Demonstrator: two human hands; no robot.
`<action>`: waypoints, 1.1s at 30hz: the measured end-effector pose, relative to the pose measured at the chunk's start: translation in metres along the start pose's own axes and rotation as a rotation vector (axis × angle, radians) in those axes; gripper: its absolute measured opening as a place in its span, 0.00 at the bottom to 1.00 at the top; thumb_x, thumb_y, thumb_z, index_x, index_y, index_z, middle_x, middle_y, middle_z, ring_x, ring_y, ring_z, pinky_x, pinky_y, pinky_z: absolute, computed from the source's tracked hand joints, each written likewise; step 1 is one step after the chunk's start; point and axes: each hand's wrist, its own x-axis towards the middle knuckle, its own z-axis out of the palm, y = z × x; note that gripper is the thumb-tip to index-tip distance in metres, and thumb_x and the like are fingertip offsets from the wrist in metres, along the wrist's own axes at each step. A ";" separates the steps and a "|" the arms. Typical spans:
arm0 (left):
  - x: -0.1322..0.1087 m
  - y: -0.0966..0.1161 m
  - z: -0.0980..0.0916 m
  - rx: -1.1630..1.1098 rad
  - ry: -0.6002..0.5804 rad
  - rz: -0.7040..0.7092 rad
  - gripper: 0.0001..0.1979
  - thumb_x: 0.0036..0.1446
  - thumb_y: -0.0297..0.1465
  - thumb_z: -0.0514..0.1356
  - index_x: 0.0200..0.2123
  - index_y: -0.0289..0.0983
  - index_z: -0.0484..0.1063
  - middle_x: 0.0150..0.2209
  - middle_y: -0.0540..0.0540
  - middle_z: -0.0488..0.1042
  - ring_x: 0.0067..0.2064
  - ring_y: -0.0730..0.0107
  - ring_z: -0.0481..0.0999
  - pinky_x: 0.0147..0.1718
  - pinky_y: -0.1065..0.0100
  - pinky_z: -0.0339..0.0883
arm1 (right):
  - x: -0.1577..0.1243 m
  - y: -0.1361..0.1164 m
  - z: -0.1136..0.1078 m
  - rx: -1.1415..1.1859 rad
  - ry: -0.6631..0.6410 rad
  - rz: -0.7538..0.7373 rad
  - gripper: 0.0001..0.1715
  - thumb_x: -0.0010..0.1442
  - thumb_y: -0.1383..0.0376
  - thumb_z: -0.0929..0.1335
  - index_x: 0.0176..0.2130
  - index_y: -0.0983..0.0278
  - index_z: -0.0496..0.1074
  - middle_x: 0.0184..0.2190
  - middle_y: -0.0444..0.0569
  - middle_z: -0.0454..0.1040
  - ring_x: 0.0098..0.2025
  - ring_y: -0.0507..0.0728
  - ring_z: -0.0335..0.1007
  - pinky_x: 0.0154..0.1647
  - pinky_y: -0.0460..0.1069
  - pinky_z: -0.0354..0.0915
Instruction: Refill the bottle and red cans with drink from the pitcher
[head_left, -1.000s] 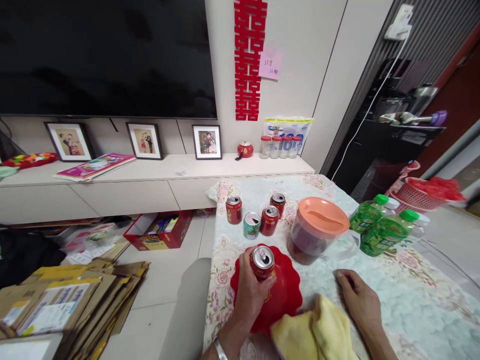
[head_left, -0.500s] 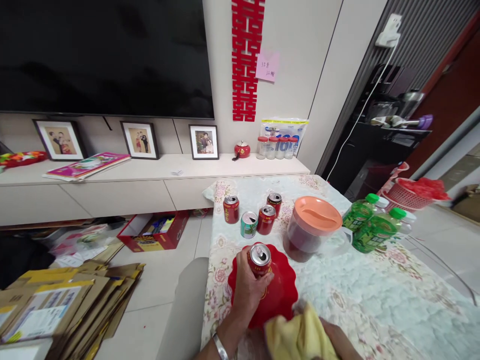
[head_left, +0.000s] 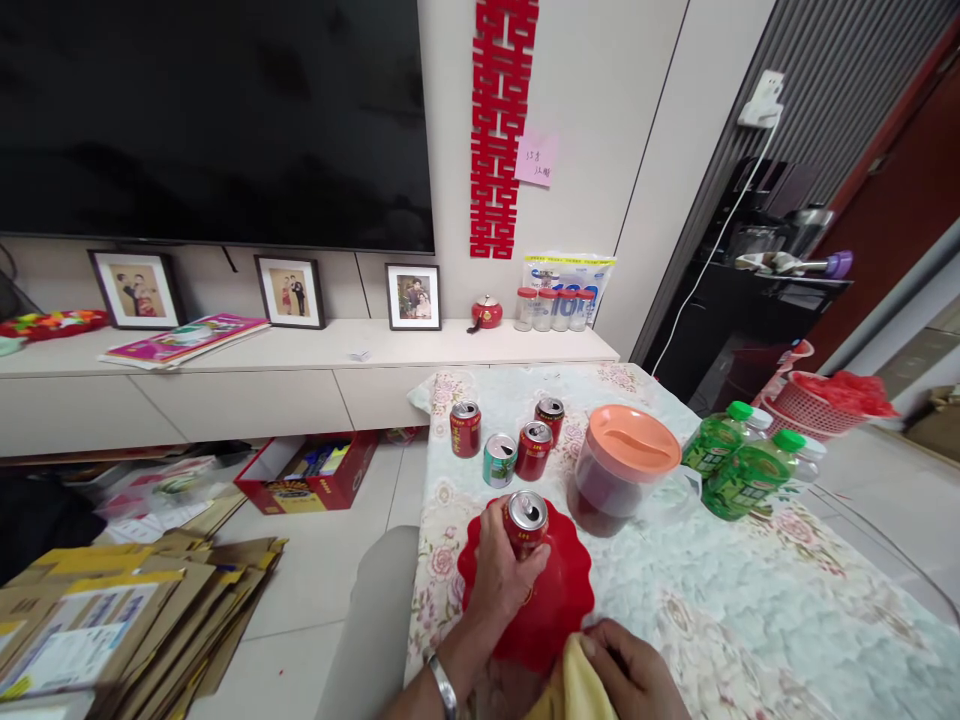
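Observation:
My left hand (head_left: 504, 572) is wrapped round a red drink can (head_left: 526, 520) with an opened top, held above the far part of a red scalloped plate (head_left: 559, 605). My right hand (head_left: 626, 668) pinches a yellow cloth (head_left: 581, 685) at the plate's near right edge; the cloth runs out of view at the bottom. Behind the plate stand a green can (head_left: 499, 460) and several opened red cans, among them a red can (head_left: 465, 430) on the left and another red can (head_left: 535, 450) beside the green one.
A jug with an orange lid (head_left: 632, 440) and dark liquid stands right of the cans. Green bottles (head_left: 752, 475) are farther right on the flowered tablecloth (head_left: 750, 600). Flattened cardboard (head_left: 202, 610) and a red box (head_left: 307, 475) lie on the floor at left.
My right hand has drawn the yellow cloth down and left, and its fingers now show at the plate's edge. My left hand keeps the can over the plate. The view has shifted slightly.

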 end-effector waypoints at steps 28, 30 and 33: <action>0.012 0.003 -0.004 -0.173 -0.067 0.004 0.32 0.42 0.22 0.66 0.53 0.39 0.69 0.54 0.40 0.75 0.58 0.49 0.75 0.60 0.48 0.66 | 0.080 -0.052 -0.115 0.308 0.811 -0.244 0.35 0.52 0.41 0.75 0.48 0.64 0.77 0.46 0.55 0.82 0.50 0.65 0.75 0.51 0.57 0.69; 0.012 0.004 -0.004 -0.170 -0.066 0.012 0.31 0.42 0.22 0.66 0.53 0.38 0.69 0.54 0.39 0.74 0.58 0.49 0.75 0.61 0.48 0.65 | 0.093 -0.054 -0.117 0.339 0.783 -0.291 0.32 0.53 0.40 0.74 0.41 0.64 0.77 0.34 0.50 0.81 0.39 0.60 0.75 0.43 0.55 0.70; 0.011 0.003 -0.004 -0.166 -0.087 0.026 0.30 0.42 0.23 0.66 0.52 0.38 0.69 0.54 0.38 0.74 0.58 0.48 0.74 0.60 0.48 0.66 | 0.105 -0.057 -0.116 0.370 0.788 -0.339 0.29 0.53 0.39 0.74 0.31 0.62 0.72 0.20 0.39 0.67 0.25 0.52 0.62 0.29 0.50 0.62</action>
